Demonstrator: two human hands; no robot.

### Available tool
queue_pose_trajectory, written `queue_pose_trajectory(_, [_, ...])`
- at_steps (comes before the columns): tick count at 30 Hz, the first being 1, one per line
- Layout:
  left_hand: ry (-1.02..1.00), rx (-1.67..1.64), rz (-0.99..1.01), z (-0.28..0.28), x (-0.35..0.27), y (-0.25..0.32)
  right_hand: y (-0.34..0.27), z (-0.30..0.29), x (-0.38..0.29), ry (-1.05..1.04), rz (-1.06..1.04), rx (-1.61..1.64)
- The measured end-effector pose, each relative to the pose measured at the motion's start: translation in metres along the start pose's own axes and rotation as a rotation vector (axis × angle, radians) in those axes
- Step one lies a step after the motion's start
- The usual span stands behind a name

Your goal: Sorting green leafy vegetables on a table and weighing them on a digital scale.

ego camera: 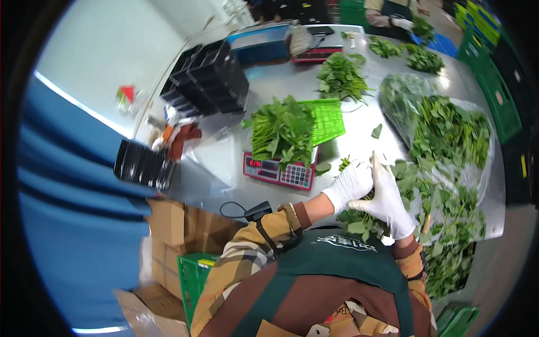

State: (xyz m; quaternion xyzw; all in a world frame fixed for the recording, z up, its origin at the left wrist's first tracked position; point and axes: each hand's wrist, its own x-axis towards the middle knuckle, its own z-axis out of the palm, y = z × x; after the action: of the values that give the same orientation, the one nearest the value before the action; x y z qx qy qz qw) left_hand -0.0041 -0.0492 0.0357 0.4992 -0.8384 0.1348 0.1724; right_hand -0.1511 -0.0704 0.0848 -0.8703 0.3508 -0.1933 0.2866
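Observation:
Both of my hands wear white gloves and meet over the near edge of the metal table. My left hand (353, 185) closes on a bunch of leafy green stems (362, 221); cut stem ends stick out at its left and leaves hang below. My right hand (389, 202) lies against the same bunch from the right, fingers stretched out, thumb towards my left hand. Left of them, a red digital scale (278, 172) with a lit display carries a pile of leafy greens (282, 130) and a bright green plastic basket (330, 122).
An opened clear bag (404, 113) of greens lies at the right, with loose stems (459, 210) nearer me. Another bunch (341, 76), black crates (210, 80) and a second scale (316, 54) stand farther back. A co-worker's gloved hand (403, 24) holds greens across the table.

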Motion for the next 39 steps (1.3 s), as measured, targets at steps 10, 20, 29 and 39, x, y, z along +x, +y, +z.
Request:
queue_pose_trajectory(10, [0.152, -0.09, -0.271, -0.014, -0.041, -0.001, 0.004, 0.01, 0.008, -0.27, -0.04, 0.029])
queue_pose_trajectory(20, [0.181, -0.249, -0.324, -0.064, -0.078, -0.054, -0.002, 0.022, 0.06, -0.328, 0.001, -0.067])
queue_pose_trajectory(29, [0.545, -0.182, -0.983, 0.003, -0.14, -0.21, -0.052, -0.021, 0.187, 0.104, -0.094, -0.368])
queue_pose_trajectory(39, [0.157, -0.251, -0.709, 0.039, -0.137, -0.204, -0.1, 0.115, 0.324, 0.244, -0.557, -0.722])
